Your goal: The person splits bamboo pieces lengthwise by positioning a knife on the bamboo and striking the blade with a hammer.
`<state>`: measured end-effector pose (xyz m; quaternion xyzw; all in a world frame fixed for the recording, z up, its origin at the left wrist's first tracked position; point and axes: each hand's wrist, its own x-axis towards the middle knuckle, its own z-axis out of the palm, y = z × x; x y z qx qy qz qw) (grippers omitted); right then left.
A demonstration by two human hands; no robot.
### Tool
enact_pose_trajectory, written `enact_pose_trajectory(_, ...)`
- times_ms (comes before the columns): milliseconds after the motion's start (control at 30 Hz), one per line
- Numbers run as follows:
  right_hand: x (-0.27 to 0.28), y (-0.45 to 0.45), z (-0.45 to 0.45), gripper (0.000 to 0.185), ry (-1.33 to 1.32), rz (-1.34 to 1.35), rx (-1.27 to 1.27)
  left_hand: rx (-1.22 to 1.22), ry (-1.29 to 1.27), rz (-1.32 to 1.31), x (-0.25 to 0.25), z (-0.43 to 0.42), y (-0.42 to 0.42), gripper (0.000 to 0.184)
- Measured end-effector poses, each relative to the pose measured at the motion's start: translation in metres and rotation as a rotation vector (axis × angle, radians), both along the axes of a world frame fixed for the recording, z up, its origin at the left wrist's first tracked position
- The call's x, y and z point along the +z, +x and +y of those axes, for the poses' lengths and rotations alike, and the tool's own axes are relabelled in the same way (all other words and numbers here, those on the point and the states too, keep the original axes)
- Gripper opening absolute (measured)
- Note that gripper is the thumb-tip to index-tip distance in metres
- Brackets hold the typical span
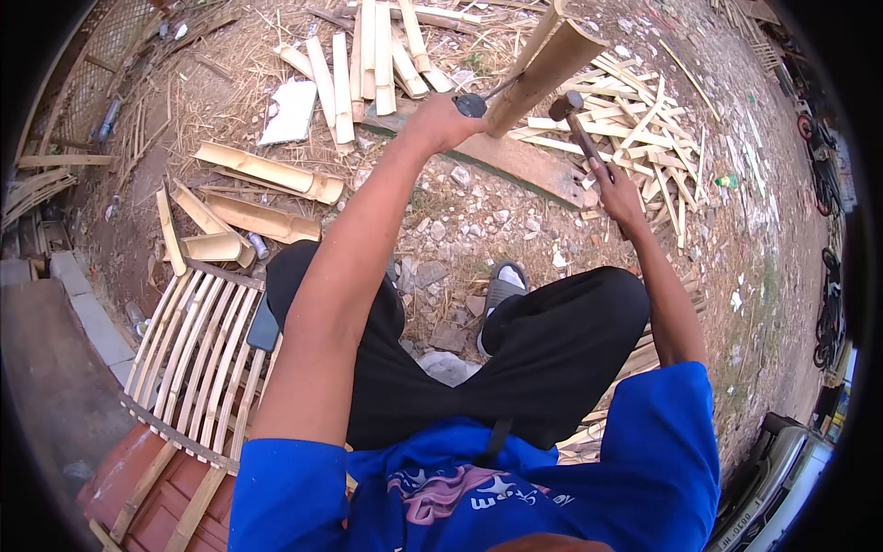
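My left hand (445, 122) is closed around the dark handle (470, 105) of a tool whose thin metal part reaches to a split bamboo piece (544, 78). That bamboo piece stands tilted, its lower end at a long wooden board (524, 162) on the ground. To the right, my right hand (620, 195) grips a hammer (581, 133), its head raised beside the bamboo and not touching it. The exact contact between the left tool and the bamboo is too small to tell.
Pale bamboo strips (635, 124) lie piled behind the hammer. More split pieces (267, 173) lie at left, near a slatted bamboo frame (198, 345) with a phone (263, 324) on it. A white slab (290, 112) lies beyond. Parked vehicles (768, 488) line the right edge.
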<state>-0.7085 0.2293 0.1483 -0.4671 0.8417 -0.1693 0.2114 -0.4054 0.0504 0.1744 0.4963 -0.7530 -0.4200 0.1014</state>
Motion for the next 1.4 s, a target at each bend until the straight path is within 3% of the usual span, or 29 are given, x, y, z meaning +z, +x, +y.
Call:
enact_pose_trajectory(133, 0.082, 0.007, -0.025, 0.07, -0.177, -0.046, -0.152, -0.018, -0.026, 0.018, 0.004, 0.008, -0.009, 0.047)
enact_pose_trajectory(267, 0.166, 0.002, -0.05, 0.053, -0.722, -0.244, -0.085, -0.049, -0.052, 0.002, -0.002, 0.005, -0.011, 0.046)
enact_pose_trajectory(333, 0.182, 0.015, -0.058, 0.048, -0.935, -0.372, -0.081, -0.05, -0.083, 0.033, -0.003, 0.004, -0.009, 0.046)
enact_pose_trajectory(400, 0.153, 0.008, -0.066, 0.05, -1.096, -0.389, -0.02, -0.049, -0.028, 0.009, -0.003, 0.001, -0.01, 0.047)
enact_pose_trajectory(467, 0.072, -0.003, -0.068, 0.056, -0.949, -0.315, -0.114, -0.052, -0.001, -0.002, -0.002, 0.002, -0.01, 0.048)
enact_pose_trajectory(500, 0.05, 0.005, -0.056, 0.06, -0.574, -0.085, -0.119, -0.055, -0.008, -0.002, 0.001, 0.004, -0.011, 0.048)
enact_pose_trajectory(533, 0.028, 0.004, -0.049, 0.06, -0.364, 0.156, 0.045, -0.062, -0.014, -0.004, 0.003, 0.006, -0.011, 0.048)
enact_pose_trajectory(567, 0.006, -0.005, -0.051, 0.055, -0.103, 0.223, 0.134, -0.089, -0.032, -0.013, 0.003, 0.01, -0.012, 0.049)
enact_pose_trajectory(600, 0.015, 0.009, -0.044, 0.055, -0.113, 0.046, 0.049, -0.118, -0.056, -0.026, 0.005, 0.014, -0.01, 0.049)
enact_pose_trajectory(733, 0.017, 0.02, -0.035, 0.057, -0.138, -0.002, 0.006, -0.108, -0.035, 0.012, -0.001, 0.02, -0.008, 0.052)
enact_pose_trajectory(833, 0.053, 0.022, -0.037, 0.058, -0.147, -0.06, -0.056, -0.098, -0.036, 0.007, -0.009, 0.014, -0.012, 0.051)
enact_pose_trajectory(967, 0.104, 0.009, -0.046, 0.064, -0.418, -0.306, -0.137, -0.09, 0.003, 0.025, -0.01, 0.008, -0.011, 0.05)
enact_pose_trajectory(1033, 0.13, 0.009, -0.049, 0.054, -0.634, -0.384, -0.174, -0.087, -0.02, 0.017, -0.008, 0.009, -0.012, 0.048)
enact_pose_trajectory(1167, 0.1, 0.015, -0.052, 0.052, -0.928, -0.479, -0.219, -0.098, -0.043, 0.047, -0.013, 0.009, -0.016, 0.047)
enact_pose_trajectory(1233, 0.047, 0.004, -0.038, 0.058, -0.507, 0.083, -0.159, -0.091, -0.028, 0.035, -0.016, 0.01, -0.021, 0.048)
enact_pose_trajectory(1267, 0.022, -0.006, -0.028, 0.058, -0.258, 0.154, -0.009, -0.087, -0.03, 0.029, -0.015, 0.008, -0.022, 0.049)
enact_pose_trajectory(1300, 0.017, 0.003, -0.023, 0.056, -0.307, 0.172, 0.069, -0.073, -0.017, 0.043, -0.015, 0.009, -0.021, 0.048)
enact_pose_trajectory(1333, 0.035, 0.003, -0.023, 0.058, -0.018, 0.053, 0.004, -0.064, -0.005, 0.051, -0.014, 0.009, -0.017, 0.047)
enact_pose_trajectory(1400, 0.013, 0.002, -0.014, 0.057, -0.109, 0.07, 0.024, -0.031, -0.03, 0.07, -0.011, 0.001, -0.013, 0.046)
